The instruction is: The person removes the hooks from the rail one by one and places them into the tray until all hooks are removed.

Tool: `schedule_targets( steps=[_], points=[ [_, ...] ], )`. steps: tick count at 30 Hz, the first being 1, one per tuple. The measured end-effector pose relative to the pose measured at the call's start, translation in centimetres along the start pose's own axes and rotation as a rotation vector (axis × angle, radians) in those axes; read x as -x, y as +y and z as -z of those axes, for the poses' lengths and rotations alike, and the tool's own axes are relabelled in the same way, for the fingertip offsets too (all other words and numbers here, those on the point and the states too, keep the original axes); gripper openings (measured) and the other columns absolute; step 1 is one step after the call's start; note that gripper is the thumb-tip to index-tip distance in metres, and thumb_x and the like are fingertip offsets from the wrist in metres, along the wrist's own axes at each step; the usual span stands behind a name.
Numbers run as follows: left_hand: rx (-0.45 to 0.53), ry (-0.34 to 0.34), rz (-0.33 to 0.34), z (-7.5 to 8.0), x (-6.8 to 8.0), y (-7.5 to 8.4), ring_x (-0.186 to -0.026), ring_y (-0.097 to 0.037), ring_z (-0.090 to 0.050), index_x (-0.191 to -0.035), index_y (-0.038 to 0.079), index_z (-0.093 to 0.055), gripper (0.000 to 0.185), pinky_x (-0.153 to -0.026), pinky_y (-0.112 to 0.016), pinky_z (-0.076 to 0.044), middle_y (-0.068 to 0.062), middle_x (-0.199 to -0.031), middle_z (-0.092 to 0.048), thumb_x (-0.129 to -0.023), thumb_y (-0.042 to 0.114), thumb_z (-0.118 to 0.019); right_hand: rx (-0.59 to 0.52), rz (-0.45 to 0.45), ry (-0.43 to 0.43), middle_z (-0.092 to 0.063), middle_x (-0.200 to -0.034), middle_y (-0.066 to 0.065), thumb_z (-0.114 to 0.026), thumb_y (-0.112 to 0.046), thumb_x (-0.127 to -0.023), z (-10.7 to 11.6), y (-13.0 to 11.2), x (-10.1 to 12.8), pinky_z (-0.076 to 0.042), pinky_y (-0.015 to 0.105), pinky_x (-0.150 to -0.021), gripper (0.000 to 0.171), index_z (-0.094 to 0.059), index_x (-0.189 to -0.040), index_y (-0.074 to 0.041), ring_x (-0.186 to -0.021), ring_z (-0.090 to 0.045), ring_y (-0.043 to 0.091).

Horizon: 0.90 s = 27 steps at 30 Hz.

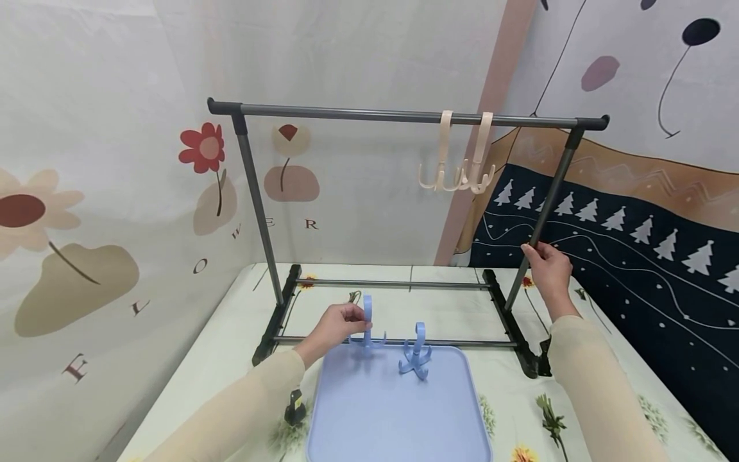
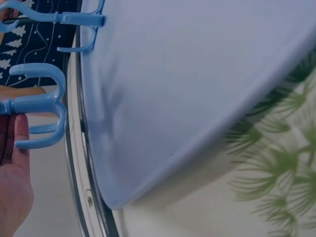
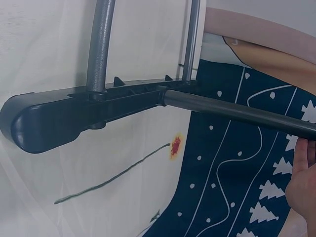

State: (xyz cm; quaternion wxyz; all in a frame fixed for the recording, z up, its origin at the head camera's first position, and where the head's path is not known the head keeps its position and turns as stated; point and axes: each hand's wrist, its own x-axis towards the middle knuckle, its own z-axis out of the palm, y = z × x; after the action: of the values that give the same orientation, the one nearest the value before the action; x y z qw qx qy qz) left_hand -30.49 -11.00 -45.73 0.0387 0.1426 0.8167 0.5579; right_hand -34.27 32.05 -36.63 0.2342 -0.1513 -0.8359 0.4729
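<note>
Left hand (image 1: 337,323) pinches blue hook (image 1: 367,327) upright; right hand (image 1: 548,268) grips rack post (image 1: 545,215).

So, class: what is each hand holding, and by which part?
Left hand pinches a blue hook by its upper stem. Right hand grips the rack's right upright pole, low down.

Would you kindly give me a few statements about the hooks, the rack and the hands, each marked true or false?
1. The left hand holds a blue hook. True.
2. The right hand grips the rack's top bar. False: it grips the right upright pole.
3. Two cream hooks hang from the top bar. True.
4. The second blue hook hangs from the top bar. False: it rests on the blue tray.
</note>
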Motion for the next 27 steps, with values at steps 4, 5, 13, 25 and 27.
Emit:
schedule_targets(
  steps=[4, 5, 13, 25, 27],
  points=[
    [-0.006, -0.005, 0.0, -0.3, 0.2, -0.3, -0.08, -0.013, -0.061, -0.089, 0.004, -0.071, 0.01, -0.072, -0.027, -0.052, 0.0, -0.085, -0.069, -0.086, 0.01, -0.077, 0.009, 0.006, 0.004, -0.063, -0.127, 0.019, -0.052, -0.045, -0.101, 0.0, 0.1, 0.0, -0.043, 0.045, -0.094, 0.054, -0.059, -0.135, -0.004, -0.112, -0.055, 0.031],
    [-0.007, -0.009, 0.0, -0.4, 0.2, -0.3, -0.08, -0.013, -0.061, -0.089, 0.003, -0.071, 0.01, -0.072, -0.027, -0.052, 0.0, -0.085, -0.069, -0.085, 0.009, -0.077, 0.011, 0.006, 0.004, -0.063, -0.127, 0.018, -0.051, -0.046, -0.101, 0.0, 0.1, 0.0, -0.043, 0.045, -0.093, 0.054, -0.059, -0.135, -0.004, -0.112, -0.054, 0.031],
    [-0.025, -0.034, -0.021, -1.0, 0.6, -0.5, -0.081, -0.012, -0.062, -0.09, 0.002, -0.071, 0.01, -0.074, -0.029, -0.052, 0.001, -0.084, -0.068, -0.085, 0.008, -0.078, 0.015, 0.011, 0.008, -0.063, -0.125, 0.019, -0.052, -0.046, -0.101, 0.0, 0.1, -0.1, -0.043, 0.044, -0.091, 0.055, -0.06, -0.134, -0.004, -0.11, -0.054, 0.031],
    [-0.054, -0.077, -0.032, -1.3, 1.4, -1.2, -0.08, -0.012, -0.061, -0.088, 0.002, -0.07, 0.01, -0.075, -0.029, -0.05, 0.002, -0.083, -0.068, -0.085, 0.009, -0.077, 0.007, 0.005, 0.015, -0.063, -0.126, 0.018, -0.053, -0.046, -0.101, -0.1, 0.2, -0.1, -0.042, 0.046, -0.097, 0.054, -0.061, -0.133, -0.003, -0.114, -0.055, 0.032],
    [-0.052, -0.089, -0.025, -1.2, 1.6, -1.2, -0.081, -0.012, -0.061, -0.089, 0.003, -0.07, 0.01, -0.075, -0.029, -0.05, 0.002, -0.083, -0.068, -0.085, 0.009, -0.077, 0.005, 0.004, 0.011, -0.063, -0.126, 0.019, -0.053, -0.046, -0.101, -0.1, 0.3, -0.1, -0.042, 0.047, -0.098, 0.054, -0.06, -0.133, -0.003, -0.114, -0.055, 0.033]
  ],
)
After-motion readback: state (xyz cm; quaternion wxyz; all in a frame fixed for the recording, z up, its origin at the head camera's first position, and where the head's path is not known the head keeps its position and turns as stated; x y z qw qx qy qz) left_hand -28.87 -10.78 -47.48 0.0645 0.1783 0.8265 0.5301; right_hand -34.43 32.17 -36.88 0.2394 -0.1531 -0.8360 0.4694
